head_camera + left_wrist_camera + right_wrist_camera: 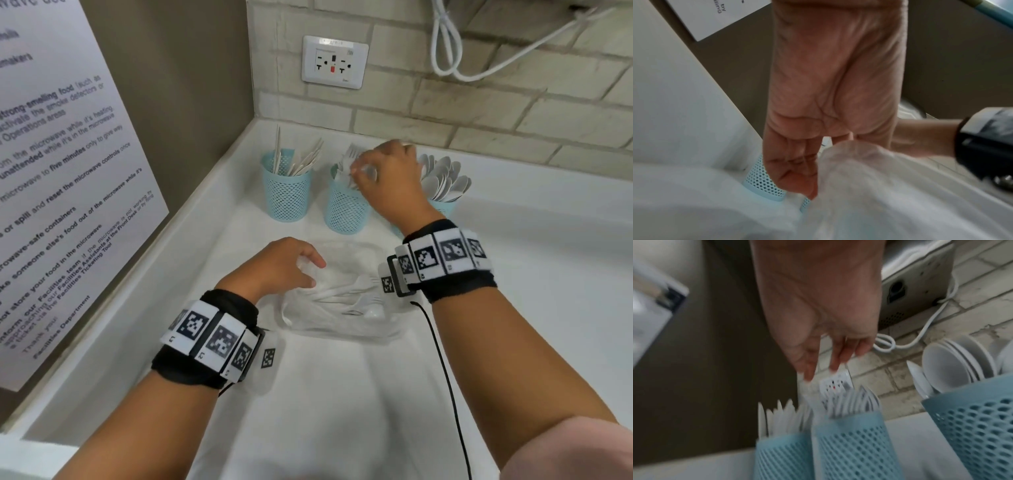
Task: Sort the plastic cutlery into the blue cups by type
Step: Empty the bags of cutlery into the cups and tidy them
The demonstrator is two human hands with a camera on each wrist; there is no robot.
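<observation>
Dropping a fork cleanly is the step judged to be in hand: the right hand (390,178) is poised over the middle blue cup (346,209), where the forks (349,156) are kept; its fingers (835,356) are loosely extended downward, and whether a fork is still pinched cannot be told through the blur. A piece should be lowered handle first and released only once its handle is inside the rim, so that the tines already standing are not snagged; the light cup could be tipped if it is pushed sideways. Knives (301,161) are held in the left cup (286,192) and spoons (445,178) in the right cup (443,207). The clear plastic bag (342,301) of unsorted cutlery (349,296) lies on the white worktop (342,394); its edge is gripped by the curled fingers (310,260) of the left hand (281,267), and it should be kept open. On the wall notice (68,171), "strong-smelling food", "five minutes", "microwave-safe containers" and "Facilities Department" can be read; the markers on the wristbands (445,257) carry no legible words.
</observation>
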